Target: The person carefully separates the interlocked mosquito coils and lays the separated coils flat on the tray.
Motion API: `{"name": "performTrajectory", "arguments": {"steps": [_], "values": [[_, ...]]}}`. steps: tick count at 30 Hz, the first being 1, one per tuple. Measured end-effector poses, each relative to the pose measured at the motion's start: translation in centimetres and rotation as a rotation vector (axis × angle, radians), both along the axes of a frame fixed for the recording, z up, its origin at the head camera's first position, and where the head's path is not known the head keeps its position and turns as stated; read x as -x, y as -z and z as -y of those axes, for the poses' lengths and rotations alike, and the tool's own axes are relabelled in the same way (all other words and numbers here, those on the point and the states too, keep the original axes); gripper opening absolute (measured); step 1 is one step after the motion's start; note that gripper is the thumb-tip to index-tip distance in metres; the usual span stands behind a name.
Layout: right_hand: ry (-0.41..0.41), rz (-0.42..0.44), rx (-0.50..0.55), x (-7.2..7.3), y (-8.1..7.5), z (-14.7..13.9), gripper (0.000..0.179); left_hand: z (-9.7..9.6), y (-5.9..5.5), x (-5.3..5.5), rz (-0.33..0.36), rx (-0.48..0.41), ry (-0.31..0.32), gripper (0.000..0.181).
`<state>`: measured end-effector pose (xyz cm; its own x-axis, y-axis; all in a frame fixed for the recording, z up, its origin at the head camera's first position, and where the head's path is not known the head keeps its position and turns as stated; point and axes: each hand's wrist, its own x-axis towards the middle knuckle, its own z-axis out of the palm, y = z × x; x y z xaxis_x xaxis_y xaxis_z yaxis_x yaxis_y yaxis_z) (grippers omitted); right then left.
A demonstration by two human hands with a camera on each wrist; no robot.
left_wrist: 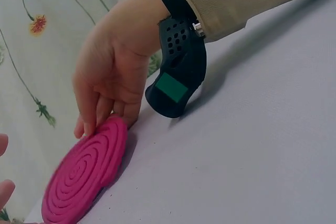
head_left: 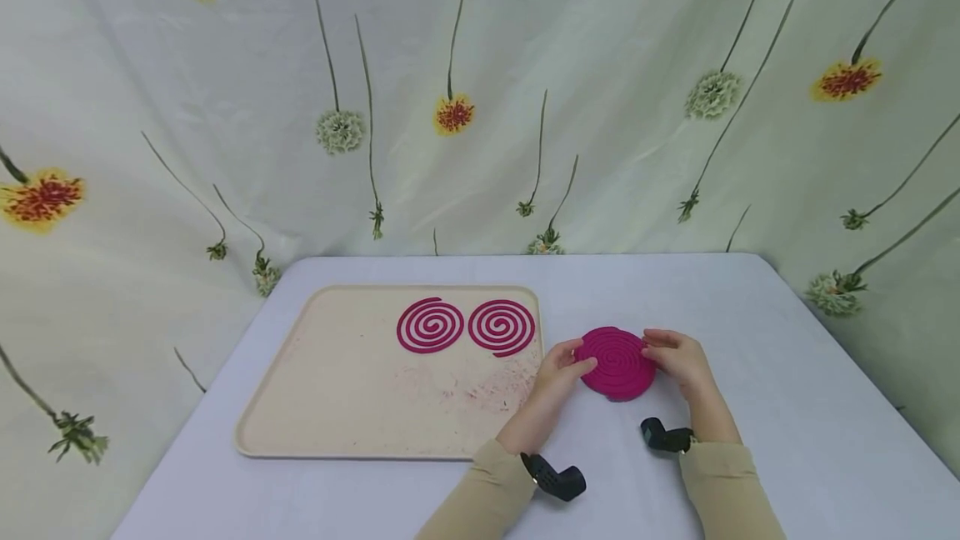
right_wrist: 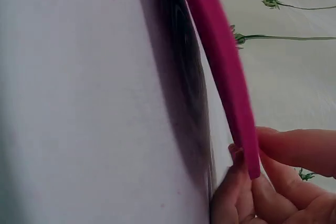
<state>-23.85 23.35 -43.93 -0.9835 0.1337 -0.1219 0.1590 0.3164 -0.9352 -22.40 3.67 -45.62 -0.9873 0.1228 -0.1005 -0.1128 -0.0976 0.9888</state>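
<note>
A deep pink pair of nested mosquito coils [head_left: 615, 363] forms a round disc on the right side of the table, tilted and raised at its edge. My left hand [head_left: 557, 375] holds its left side, thumb over the face. On the opposite side my right hand [head_left: 678, 361] pinches the rim between thumb and fingers, as the right wrist view shows. Beneath the coils lies a dark, glossy round thing [right_wrist: 184, 51] with faint rings, mostly hidden. In the left wrist view the coils [left_wrist: 79, 174] slant below the right hand [left_wrist: 113, 66], and only fingertips of my left hand appear.
A beige tray [head_left: 330, 390] lies left of the hands, with pink crumbs on it. Two single spiral coils, a left one [head_left: 431, 326] and a right one [head_left: 502, 328], rest near its back edge. A floral curtain [head_left: 525, 65] hangs behind the white table [head_left: 720, 298].
</note>
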Motion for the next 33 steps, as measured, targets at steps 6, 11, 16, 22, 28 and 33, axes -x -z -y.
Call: {"name": "performTrajectory", "arguments": {"steps": [6,11,16,22,28,33], "values": [[-0.020,0.015,0.207,0.2,-0.4,-0.4,0.053,0.0,-0.1,-0.1,0.007,0.017,0.000,0.041],[-0.060,0.014,0.434,0.0,-1.2,-0.7,0.060,0.0,-0.2,-0.1,0.006,-0.001,0.020,0.041],[-0.086,-0.019,0.457,-0.2,-2.2,-0.6,0.061,0.3,-0.4,0.0,0.017,-0.048,0.025,0.039],[-0.129,-0.077,0.400,-0.5,-3.7,-0.1,0.061,1.3,-1.2,0.6,-0.011,-0.166,-0.019,0.034],[-0.145,-0.153,0.332,-1.3,-5.2,1.2,0.058,3.3,-3.1,0.8,-0.109,-0.165,-0.045,0.027],[-0.131,-0.226,0.278,-2.0,-6.3,2.8,0.052,5.3,-5.2,0.6,-0.200,-0.105,-0.020,0.026]]}}
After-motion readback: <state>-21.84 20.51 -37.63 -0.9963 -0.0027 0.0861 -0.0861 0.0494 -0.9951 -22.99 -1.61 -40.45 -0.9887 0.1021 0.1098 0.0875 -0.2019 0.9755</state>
